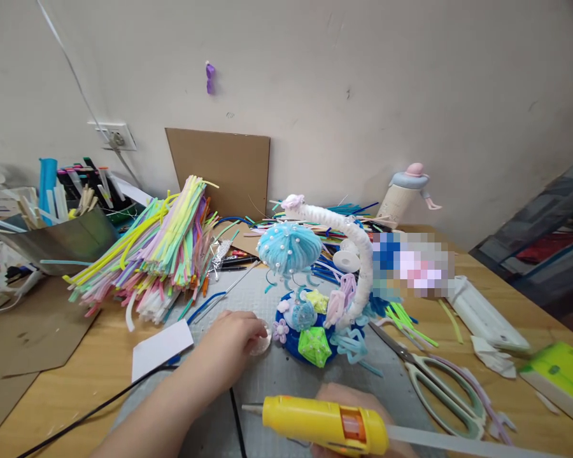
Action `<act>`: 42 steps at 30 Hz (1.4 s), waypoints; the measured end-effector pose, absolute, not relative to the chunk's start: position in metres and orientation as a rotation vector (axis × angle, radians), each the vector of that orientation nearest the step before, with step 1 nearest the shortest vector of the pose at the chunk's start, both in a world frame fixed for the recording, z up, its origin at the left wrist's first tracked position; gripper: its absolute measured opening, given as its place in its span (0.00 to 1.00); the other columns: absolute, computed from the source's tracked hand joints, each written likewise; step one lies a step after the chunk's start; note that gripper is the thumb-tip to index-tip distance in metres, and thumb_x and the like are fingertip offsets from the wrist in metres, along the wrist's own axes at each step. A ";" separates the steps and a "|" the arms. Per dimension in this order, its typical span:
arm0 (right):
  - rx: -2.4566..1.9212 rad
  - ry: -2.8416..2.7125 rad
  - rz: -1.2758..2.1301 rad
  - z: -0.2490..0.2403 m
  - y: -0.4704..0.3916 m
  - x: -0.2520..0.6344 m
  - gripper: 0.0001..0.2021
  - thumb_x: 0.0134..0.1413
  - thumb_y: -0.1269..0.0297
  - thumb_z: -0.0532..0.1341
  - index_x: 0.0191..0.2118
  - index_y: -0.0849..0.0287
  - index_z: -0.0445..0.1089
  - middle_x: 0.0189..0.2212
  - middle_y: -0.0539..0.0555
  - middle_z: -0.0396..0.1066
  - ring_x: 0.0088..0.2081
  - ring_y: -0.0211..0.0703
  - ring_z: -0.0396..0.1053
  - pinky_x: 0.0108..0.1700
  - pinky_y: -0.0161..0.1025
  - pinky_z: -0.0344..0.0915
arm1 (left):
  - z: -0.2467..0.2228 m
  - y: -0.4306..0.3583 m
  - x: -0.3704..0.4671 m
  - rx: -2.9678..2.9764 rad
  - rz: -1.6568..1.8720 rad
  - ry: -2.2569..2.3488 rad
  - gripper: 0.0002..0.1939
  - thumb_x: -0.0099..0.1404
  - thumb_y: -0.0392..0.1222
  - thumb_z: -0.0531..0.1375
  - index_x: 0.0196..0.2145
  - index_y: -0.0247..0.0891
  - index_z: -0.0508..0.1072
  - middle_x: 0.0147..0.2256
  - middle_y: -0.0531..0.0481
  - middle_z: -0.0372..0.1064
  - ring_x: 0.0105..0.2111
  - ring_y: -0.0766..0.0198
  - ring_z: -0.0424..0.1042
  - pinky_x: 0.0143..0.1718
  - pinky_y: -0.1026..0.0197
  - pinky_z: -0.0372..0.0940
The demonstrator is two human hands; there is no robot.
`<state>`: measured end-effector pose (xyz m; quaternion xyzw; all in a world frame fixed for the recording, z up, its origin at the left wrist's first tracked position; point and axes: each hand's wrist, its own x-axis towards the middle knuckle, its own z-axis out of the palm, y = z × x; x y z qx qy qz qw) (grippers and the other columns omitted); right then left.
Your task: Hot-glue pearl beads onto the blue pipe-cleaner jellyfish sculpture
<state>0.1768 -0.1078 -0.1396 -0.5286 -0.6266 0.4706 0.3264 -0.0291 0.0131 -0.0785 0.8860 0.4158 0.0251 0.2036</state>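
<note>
Clock is read from the craft piece [305,315], 12 pointing to the wall [315,83]. Piece stands mid-view on the grey mat [267,391], over the wooden counter [88,381]: blue base, white arch [363,254] up its 3 o'clock side, light-blue beaded dome [290,248] below the arch tip.

Left hand [233,343] at 9, just beside the base, fingers bent at a small clear round item [261,343]. Contact likely, but can't tell if that grip is pinched on it.

Right hand [351,395] at 6, partly hidden; grip closed round the yellow glue gun [325,423]. Nozzle points to 9, clear of the piece; glue stick [439,440] out the back toward 3.

Scissors [439,381] lie at 4. Pipe-cleaner bundle [172,248] at 10, cardboard sheet [222,168] at 11.
</note>
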 end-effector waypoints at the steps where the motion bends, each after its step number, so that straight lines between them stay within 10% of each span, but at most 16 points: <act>1: -1.397 -1.650 1.225 -0.136 -0.108 0.177 0.10 0.40 0.56 0.65 0.20 0.54 0.67 0.20 0.49 0.70 0.23 0.40 0.67 0.25 0.35 0.60 | -0.078 0.014 -0.030 2.486 0.053 1.124 0.11 0.59 0.33 0.53 0.32 0.41 0.74 0.34 0.51 0.74 0.37 0.62 0.70 0.38 0.60 0.55; 42: -1.237 -1.578 1.260 -0.118 -0.112 0.172 0.14 0.49 0.50 0.57 0.28 0.57 0.64 0.23 0.48 0.62 0.23 0.37 0.58 0.24 0.34 0.55 | -0.083 0.014 -0.028 2.556 0.044 1.264 0.09 0.58 0.31 0.52 0.27 0.40 0.71 0.31 0.52 0.72 0.33 0.63 0.69 0.36 0.59 0.52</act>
